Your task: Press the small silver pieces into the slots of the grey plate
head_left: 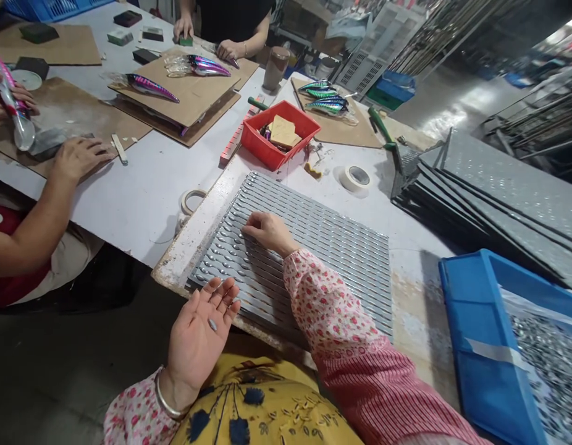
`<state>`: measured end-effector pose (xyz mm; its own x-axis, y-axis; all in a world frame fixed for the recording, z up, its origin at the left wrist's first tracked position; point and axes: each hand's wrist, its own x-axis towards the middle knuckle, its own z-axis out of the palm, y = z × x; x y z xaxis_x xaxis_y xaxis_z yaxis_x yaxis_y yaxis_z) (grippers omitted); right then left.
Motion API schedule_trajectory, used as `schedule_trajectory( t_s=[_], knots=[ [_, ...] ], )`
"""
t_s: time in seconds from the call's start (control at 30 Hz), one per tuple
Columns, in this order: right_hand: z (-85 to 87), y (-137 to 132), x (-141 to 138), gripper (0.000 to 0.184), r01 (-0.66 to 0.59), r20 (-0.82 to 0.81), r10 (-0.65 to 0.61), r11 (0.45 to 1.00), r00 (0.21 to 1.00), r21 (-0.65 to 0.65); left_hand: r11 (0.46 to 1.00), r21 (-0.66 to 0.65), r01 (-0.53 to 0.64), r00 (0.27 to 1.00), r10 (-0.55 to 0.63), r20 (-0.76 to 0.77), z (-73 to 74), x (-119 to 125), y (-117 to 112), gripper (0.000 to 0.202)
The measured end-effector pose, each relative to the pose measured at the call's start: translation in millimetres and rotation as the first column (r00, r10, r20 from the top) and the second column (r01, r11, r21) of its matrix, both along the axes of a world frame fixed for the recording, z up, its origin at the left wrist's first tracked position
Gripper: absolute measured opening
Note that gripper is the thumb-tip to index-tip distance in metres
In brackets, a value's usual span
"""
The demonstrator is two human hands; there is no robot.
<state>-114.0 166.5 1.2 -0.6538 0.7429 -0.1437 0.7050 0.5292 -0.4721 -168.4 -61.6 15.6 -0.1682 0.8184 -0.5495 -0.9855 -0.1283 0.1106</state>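
Observation:
My left hand is palm up with its fingers loosely spread, near the front edge of the grooved grey board. On that palm lies one small silvery, teardrop-like metal piece. My right hand reaches over the grooved board, thumb and fingers pinched together at a row on its left side. Whatever is between those fingertips is hidden. Small silvery pieces sit in rows along the board's left part. Thin ridges or wires run across the rest.
To the right, a blue bin holds many small metal pieces, below stacked grey sheets. Beyond the board are a red basket and a tape roll. Fishing lures lie on cardboard. Co-workers' hands are at the left and back.

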Motion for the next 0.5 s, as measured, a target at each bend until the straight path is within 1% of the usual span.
schedule_trajectory(
  t_s=[0.1,0.33,0.5],
  knots=[
    [0.6,2.6,-0.1,0.015,-0.019,0.021,0.019,1.0,1.0,0.003,1.0,-0.001,0.005,1.0,-0.005,-0.011,0.4,0.6,-0.6,0.028],
    [3.0,3.3,-2.4,0.018,0.02,0.05,-0.019,1.0,0.999,-0.01,1.0,-0.006,0.01,1.0,-0.01,-0.015,-0.3,0.2,-2.1,0.027],
    [-1.3,5.6,-3.2,0.019,0.012,0.044,-0.013,1.0,0.999,0.008,1.0,0.009,-0.011,0.999,0.011,-0.045,3.1,-1.0,4.0,0.028]
  ],
)
